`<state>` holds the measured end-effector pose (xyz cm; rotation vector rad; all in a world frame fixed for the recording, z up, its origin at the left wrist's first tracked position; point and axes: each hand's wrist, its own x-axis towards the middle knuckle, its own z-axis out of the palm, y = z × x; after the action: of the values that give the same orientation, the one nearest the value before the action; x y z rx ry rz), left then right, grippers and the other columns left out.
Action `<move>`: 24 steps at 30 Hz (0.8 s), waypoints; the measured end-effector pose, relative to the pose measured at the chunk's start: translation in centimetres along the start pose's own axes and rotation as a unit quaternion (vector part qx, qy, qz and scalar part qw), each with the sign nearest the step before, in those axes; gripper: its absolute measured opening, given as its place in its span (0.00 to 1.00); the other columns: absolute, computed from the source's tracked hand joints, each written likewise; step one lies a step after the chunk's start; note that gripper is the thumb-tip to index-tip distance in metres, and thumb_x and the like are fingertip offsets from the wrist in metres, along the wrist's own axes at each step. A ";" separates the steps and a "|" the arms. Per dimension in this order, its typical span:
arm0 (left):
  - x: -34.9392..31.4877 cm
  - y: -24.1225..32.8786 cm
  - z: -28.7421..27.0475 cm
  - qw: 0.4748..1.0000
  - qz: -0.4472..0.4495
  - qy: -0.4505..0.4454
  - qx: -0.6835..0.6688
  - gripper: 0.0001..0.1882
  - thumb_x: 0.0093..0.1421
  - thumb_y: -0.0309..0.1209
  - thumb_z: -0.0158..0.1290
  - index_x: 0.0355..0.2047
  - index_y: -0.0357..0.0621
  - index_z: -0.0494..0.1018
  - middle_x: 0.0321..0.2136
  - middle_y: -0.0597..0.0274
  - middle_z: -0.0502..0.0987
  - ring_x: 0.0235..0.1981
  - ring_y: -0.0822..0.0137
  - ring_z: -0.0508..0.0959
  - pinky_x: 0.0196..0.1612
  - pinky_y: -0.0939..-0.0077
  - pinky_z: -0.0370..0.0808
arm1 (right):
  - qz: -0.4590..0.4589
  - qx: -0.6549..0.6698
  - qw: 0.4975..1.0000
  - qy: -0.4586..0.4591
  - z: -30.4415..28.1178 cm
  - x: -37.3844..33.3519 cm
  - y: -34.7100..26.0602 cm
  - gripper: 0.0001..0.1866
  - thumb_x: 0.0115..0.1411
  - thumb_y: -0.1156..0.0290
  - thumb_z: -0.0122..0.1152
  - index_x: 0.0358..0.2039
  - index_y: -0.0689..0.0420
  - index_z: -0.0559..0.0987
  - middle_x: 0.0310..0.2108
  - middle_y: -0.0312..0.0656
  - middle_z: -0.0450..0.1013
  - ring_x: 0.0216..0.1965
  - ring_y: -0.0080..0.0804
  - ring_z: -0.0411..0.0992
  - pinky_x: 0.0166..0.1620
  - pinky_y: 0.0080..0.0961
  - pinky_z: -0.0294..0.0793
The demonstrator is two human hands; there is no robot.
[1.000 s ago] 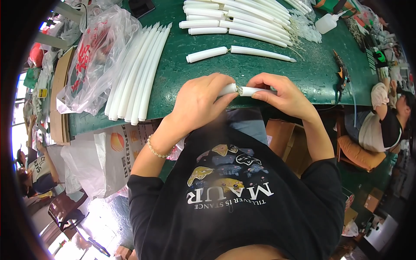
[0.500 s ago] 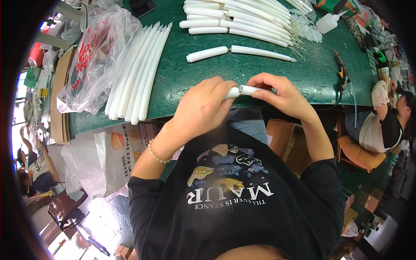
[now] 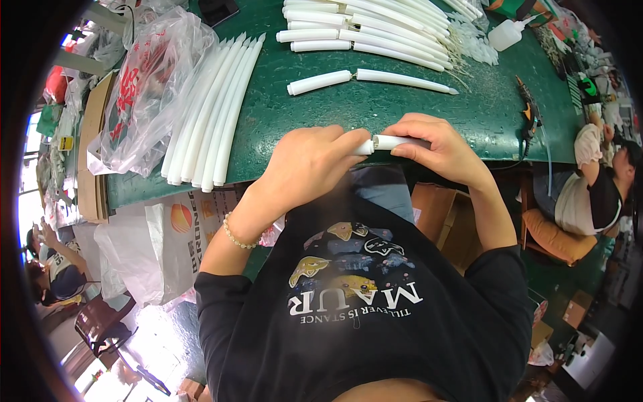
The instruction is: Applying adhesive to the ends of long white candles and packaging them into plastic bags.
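Note:
My left hand (image 3: 318,161) is closed around a short white tube (image 3: 365,148), of which only the end shows past the fingers. My right hand (image 3: 439,147) pinches a longer white tube (image 3: 388,141), thumb below and fingers above. The two tube ends face each other with a narrow gap, and my right palm hides the rest of the longer one. Beyond my hands lies an electric taper candle in two parts: a short white base (image 3: 319,83) and a long body (image 3: 405,81) with a pointed tip, nearly end to end.
Several whole white candles (image 3: 224,120) lie at the left beside a clear plastic bag (image 3: 157,87). More two-part candles (image 3: 375,33) are stacked at the back of the green table (image 3: 288,127). A white squeeze bottle (image 3: 507,35) and a glue gun (image 3: 528,117) are at the right.
Both hands have shifted slightly to the right with the tubes still in them. The gap between the tube ends looks about the same.

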<state>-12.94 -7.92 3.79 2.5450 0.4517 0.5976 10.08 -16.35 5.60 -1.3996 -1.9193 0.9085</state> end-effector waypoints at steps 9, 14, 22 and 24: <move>0.1 -1.1 0.7 1.000 0.009 0.022 0.001 0.12 0.56 0.31 0.55 0.41 0.44 0.72 0.25 0.57 0.73 0.27 0.54 0.75 0.29 0.63 0.71 | -0.093 -0.188 0.977 0.041 0.7 0.7 0.3 0.15 0.51 0.71 0.65 0.41 0.55 0.78 0.29 0.41 0.71 0.32 0.40 0.71 0.34 0.30 0.70; 0.2 -1.3 0.2 1.000 0.001 -0.007 0.028 0.11 0.56 0.32 0.55 0.39 0.43 0.71 0.25 0.56 0.73 0.27 0.53 0.75 0.29 0.62 0.71 | -0.086 -0.227 0.970 0.032 1.0 0.9 0.5 0.15 0.52 0.69 0.64 0.42 0.53 0.78 0.26 0.39 0.70 0.28 0.39 0.71 0.28 0.32 0.68; 0.8 -1.8 1.2 0.996 -0.009 -0.054 0.067 0.11 0.58 0.36 0.54 0.32 0.42 0.68 0.20 0.55 0.73 0.24 0.51 0.75 0.25 0.60 0.70 | -0.142 -0.314 0.937 0.054 1.5 1.4 1.4 0.13 0.54 0.66 0.62 0.40 0.54 0.77 0.21 0.37 0.67 0.23 0.39 0.69 0.25 0.33 0.68; 1.2 -1.9 1.3 0.994 -0.009 -0.072 0.079 0.12 0.58 0.36 0.54 0.30 0.42 0.67 0.20 0.54 0.73 0.24 0.51 0.75 0.25 0.59 0.69 | -0.148 -0.332 0.931 0.043 1.3 1.7 1.3 0.13 0.54 0.66 0.62 0.39 0.55 0.77 0.21 0.38 0.67 0.23 0.39 0.70 0.25 0.33 0.69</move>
<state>-11.67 -6.37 2.14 2.7080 0.4865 0.3816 9.37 -14.71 3.89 -1.3977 -2.3995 0.0353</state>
